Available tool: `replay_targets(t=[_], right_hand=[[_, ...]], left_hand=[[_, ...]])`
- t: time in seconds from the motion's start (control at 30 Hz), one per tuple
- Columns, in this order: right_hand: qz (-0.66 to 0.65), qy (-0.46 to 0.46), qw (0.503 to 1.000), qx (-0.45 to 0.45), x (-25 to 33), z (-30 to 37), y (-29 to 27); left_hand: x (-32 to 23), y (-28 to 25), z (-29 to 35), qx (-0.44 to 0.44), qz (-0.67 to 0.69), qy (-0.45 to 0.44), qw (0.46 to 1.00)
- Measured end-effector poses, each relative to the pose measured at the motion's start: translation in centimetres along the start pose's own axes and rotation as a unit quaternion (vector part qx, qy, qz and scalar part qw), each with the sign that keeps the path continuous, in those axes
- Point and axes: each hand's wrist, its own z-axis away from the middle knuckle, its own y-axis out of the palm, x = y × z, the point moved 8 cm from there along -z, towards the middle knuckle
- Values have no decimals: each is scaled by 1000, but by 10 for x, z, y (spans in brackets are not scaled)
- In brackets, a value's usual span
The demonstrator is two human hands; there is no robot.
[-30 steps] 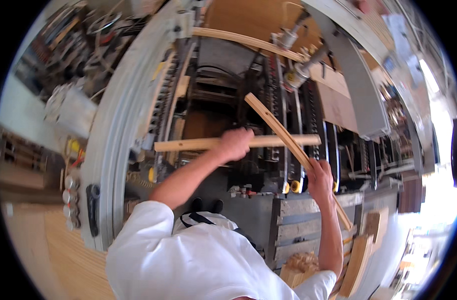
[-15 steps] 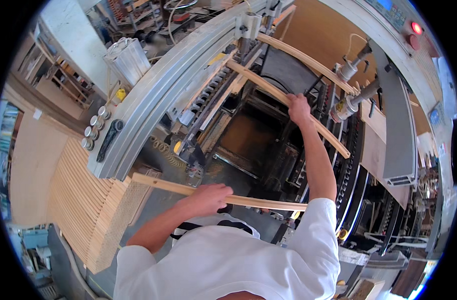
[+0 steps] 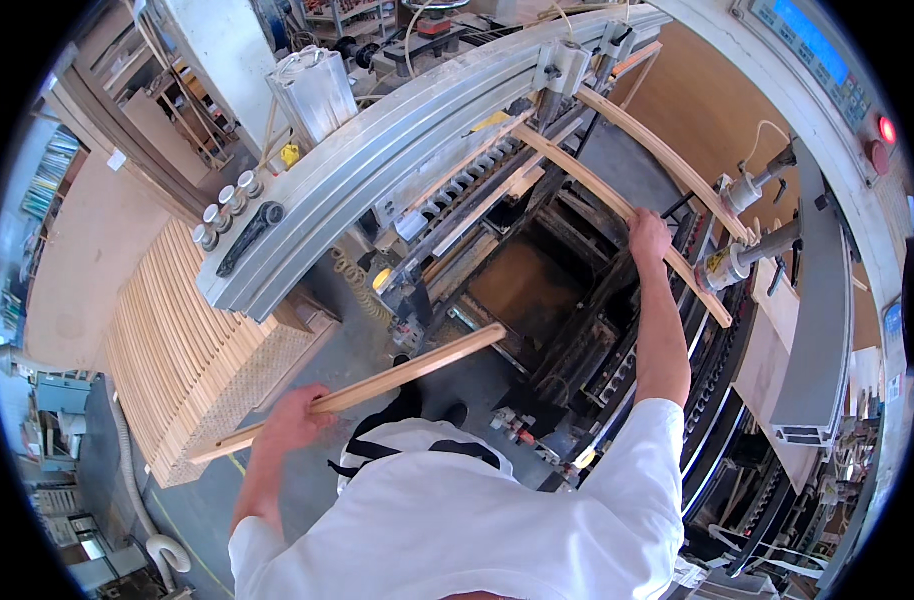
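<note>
My left hand is closed round a wooden strip, which slants up to the right in front of me, its lower end beside the stacked strips. Further off, my right hand grips a second wooden strip lying across the machine, near that strip's right half. Beyond it, another wooden strip rests across the machine, its right end beside a metal clamp cylinder. The undersides of both hands' fingers are partly hidden.
A tall stack of wooden strips stands at the left. Above it runs the machine's grey metal beam with a black handle. A control panel with a lit red lamp is at upper right. The dark machine bed lies below.
My left hand has moved left and down, swinging its strip from nearly level to a slant. The right hand stays on its strip. The whole view has shifted a little.
</note>
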Motion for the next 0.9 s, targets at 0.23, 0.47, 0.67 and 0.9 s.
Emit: replay_targets(t=[0.23,0.47,0.67,0.9], right_hand=[[30,13,999,20,-3,-6,-6],[82,85,990,74,13,-13,-15],[-133,-5,984,-118,66,-7,-55],[-441,-67,890,-99,265,140,-86]], left_hand=[[80,-9,34,-48,48,-74,995],[188,-31,107,-101,193,-134,967],[274,-90,174,-182,193,-153,952],[454,-160,248,-334,420,-144,831]])
